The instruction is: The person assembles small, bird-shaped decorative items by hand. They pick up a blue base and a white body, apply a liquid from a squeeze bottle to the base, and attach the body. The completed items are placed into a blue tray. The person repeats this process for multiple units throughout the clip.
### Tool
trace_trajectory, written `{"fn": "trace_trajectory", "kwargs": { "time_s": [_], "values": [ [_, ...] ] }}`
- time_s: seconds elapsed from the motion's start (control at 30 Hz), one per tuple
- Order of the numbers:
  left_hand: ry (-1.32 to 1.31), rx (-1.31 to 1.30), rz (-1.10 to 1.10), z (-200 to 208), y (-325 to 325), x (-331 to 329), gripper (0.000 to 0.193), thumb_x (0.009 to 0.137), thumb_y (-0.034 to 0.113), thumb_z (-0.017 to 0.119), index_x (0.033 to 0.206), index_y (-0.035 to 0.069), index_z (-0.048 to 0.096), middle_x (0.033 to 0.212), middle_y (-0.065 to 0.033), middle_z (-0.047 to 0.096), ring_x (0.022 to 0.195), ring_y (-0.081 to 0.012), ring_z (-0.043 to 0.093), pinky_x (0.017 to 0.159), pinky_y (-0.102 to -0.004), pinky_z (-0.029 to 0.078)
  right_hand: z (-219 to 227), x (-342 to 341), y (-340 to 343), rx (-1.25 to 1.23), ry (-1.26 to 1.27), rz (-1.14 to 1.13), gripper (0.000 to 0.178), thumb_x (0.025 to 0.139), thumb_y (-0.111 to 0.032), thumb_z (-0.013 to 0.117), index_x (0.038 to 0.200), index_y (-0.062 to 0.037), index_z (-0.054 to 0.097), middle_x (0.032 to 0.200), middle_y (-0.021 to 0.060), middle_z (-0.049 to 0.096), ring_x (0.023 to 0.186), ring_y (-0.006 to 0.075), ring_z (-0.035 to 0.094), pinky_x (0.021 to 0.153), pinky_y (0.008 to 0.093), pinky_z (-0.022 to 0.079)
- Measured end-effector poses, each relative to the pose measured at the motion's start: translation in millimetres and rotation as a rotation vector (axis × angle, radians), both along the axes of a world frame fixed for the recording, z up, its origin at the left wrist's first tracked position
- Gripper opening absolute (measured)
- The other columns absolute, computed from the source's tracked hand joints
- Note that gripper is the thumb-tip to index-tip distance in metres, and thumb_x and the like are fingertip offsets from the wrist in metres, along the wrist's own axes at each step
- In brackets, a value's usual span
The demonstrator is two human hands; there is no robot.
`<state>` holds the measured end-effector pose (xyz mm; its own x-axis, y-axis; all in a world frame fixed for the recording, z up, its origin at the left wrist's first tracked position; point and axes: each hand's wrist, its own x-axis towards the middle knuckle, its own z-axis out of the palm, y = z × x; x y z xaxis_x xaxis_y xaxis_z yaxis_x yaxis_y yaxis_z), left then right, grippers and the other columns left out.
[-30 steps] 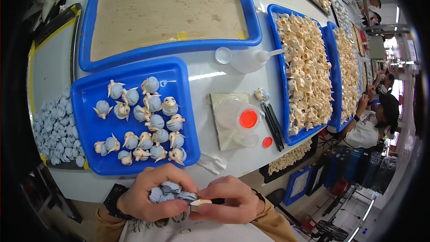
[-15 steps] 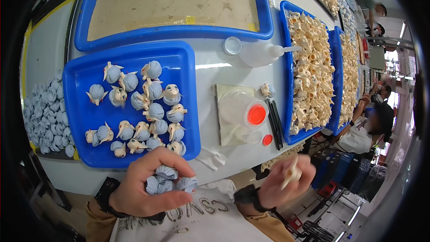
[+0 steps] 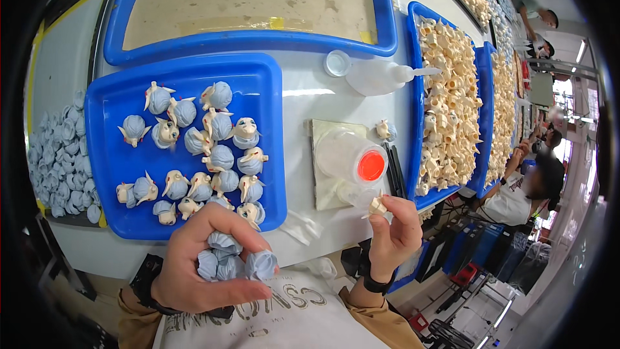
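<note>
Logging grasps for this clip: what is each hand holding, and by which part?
The left hand cups several light-blue pieces in its curled fingers. The right hand pinches one small cream piece between its fingertips; which part cannot be told.

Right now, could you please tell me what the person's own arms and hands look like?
Both hands are bare. The left hand has a black band at its wrist, the right hand a black wristband too. Tan sleeves cover both forearms.
</note>
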<state>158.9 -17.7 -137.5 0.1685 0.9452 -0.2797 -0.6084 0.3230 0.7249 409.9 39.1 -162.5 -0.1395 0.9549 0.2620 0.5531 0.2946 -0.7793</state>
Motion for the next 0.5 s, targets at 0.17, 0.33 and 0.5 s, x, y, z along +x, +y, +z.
{"fn": "trace_trajectory", "kwargs": {
  "time_s": [0.17,0.33,0.5],
  "values": [
    [0.029,0.003,-0.007,-2,-1,-1,0.041,0.067,0.003,0.075,0.095,0.001,0.046,0.088,-0.0108,0.059,0.077,-0.0096,0.056,0.068,-0.0222,0.044,11,-4,4,0.019,-0.174,0.054,0.032,0.062,-0.001,0.072,0.092,-0.0014,0.062,0.079,0.0118,0.059,0.068,0.0222,0.055,0.064,0.0297,0.046],
    [0.037,0.002,-0.013,-3,-1,-1,0.041,0.067,0.005,0.076,0.095,0.001,0.047,0.086,-0.0088,0.058,0.075,-0.0085,0.055,0.066,-0.0218,0.043,20,-13,5,-0.001,-0.303,0.064,0.035,0.062,0.000,0.072,0.096,-0.0029,0.063,0.075,0.0099,0.055,0.065,0.0206,0.053,0.058,0.0280,0.044],
    [0.073,0.070,-0.039,-5,-2,-2,0.040,0.068,0.006,0.075,0.098,0.001,0.049,0.086,-0.0063,0.057,0.075,-0.0075,0.053,0.066,-0.0213,0.042,30,-24,7,0.029,-0.437,0.062,0.039,0.060,0.002,0.072,0.097,-0.0051,0.064,0.074,0.0080,0.051,0.062,0.0185,0.051,0.054,0.0284,0.042]
  ]
}}
